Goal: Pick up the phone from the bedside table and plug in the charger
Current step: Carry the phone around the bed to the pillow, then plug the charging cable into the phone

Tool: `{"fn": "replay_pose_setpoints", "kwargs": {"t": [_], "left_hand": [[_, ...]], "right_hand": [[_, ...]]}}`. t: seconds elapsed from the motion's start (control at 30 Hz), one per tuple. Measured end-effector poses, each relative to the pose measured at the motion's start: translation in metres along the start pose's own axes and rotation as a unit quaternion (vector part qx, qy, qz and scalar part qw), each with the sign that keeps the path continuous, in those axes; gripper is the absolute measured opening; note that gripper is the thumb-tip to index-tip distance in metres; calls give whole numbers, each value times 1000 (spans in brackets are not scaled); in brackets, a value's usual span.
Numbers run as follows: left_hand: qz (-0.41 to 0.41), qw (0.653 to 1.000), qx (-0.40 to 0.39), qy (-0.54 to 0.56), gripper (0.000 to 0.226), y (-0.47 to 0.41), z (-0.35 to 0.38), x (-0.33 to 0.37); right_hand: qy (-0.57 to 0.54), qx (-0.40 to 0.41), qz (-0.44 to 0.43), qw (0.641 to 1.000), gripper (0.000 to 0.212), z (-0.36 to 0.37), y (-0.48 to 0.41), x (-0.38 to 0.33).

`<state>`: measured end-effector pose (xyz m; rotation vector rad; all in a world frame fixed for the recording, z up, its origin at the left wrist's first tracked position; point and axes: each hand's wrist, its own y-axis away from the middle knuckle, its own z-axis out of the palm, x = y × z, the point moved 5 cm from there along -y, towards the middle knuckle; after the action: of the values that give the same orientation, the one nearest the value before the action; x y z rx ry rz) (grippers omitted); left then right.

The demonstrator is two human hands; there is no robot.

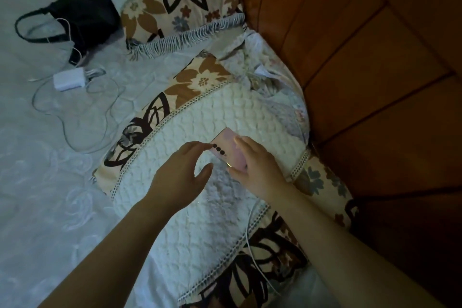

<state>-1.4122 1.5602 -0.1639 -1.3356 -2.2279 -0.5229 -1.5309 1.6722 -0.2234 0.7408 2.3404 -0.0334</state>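
A pink phone point(226, 145) lies face down on the white quilted top of a pillow point(200, 207), its row of dark camera lenses turned toward me. My right hand point(255, 160) grips the phone by its right side and near end. My left hand point(182, 170) has its fingers apart, and the fingertips touch the phone's camera corner. A thin white cable point(252, 240) runs from under my right wrist down over the pillow edge. A white charger brick point(68, 79) with a looped white cable point(75, 117) lies on the bed sheet at the left.
A black bag point(82, 12) with a strap lies on the pale sheet point(50, 195) at the upper left. A second floral pillow point(180, 5) rests at the top. An orange-brown padded headboard point(375, 82) fills the right side.
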Motion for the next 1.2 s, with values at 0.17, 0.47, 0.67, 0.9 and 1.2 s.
{"fn": "replay_pose_setpoints", "kwargs": {"t": [0.17, 0.47, 0.67, 0.9, 1.2], "left_hand": [[-6, 999, -35, -6, 42, -3, 18, -9], [12, 997, -78, 1, 43, 3, 48, 12], [13, 992, -128, -8, 45, 32, 79, 30], [58, 992, -104, -49, 49, 18, 81, 42], [142, 969, -167, -118, 54, -38, 112, 43]], "right_hand": [[-79, 10, 29, 996, 62, -1, 21, 34], [-125, 146, 220, 956, 42, -22, 111, 86], [-153, 171, 247, 941, 34, -13, 125, 91], [-101, 146, 288, 941, 36, -17, 113, 103], [-72, 109, 270, 954, 30, -12, 105, 110]]}}
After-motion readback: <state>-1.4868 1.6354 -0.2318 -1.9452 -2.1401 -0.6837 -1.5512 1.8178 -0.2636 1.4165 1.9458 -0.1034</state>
